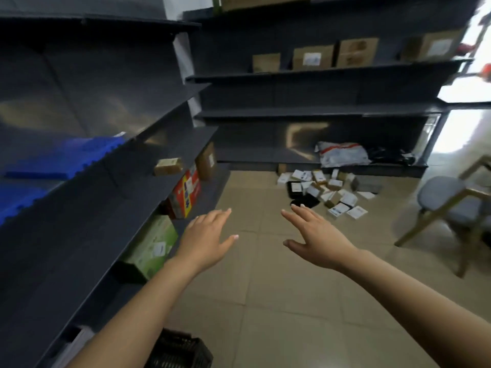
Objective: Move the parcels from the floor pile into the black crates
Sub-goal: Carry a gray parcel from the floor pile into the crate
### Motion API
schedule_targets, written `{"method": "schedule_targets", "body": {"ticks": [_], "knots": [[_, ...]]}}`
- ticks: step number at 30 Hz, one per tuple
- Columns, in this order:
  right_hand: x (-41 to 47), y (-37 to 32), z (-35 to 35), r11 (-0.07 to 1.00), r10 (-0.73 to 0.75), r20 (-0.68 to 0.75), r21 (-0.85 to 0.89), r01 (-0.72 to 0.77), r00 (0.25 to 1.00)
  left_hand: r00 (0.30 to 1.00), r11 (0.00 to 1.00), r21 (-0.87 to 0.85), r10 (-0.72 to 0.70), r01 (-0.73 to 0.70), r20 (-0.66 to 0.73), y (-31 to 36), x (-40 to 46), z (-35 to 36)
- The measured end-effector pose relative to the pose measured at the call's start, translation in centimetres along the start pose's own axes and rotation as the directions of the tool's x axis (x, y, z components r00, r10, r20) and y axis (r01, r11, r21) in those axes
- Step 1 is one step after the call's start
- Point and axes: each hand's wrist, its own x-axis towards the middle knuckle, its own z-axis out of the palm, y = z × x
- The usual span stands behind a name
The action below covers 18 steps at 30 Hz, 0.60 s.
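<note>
A pile of small parcels (325,191), white, brown and black, lies on the tiled floor in front of the far shelf unit. A black crate (178,350) shows only partly at the bottom edge, under my left forearm. My left hand (206,236) and my right hand (316,233) are both stretched forward above the floor, fingers spread, holding nothing. The pile is well ahead of both hands, closer to the right one.
Dark grey shelving (111,181) runs along the left with cartons and blue plastic pieces on it. A second shelf unit (318,112) spans the back with cardboard boxes and a white mail bag (342,154). A wooden chair (449,200) stands at the right.
</note>
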Motion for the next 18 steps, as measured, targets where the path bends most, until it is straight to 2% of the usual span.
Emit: {"method": "schedule_targets", "body": {"ticks": [8,18], "knots": [[4.7,16.4,-4.0,0.984,0.177,-0.011,0.013,-0.177,0.984,0.991,0.992,-0.039,0.125,-0.123,0.053,9.6,16.8,3.4],[16.2,31.4,-5.3,0.938,0.346,-0.033,-0.007,-0.346,0.938,0.948,0.952,-0.054,0.306,-0.302,0.091,12.8,38.2,8.5]]}}
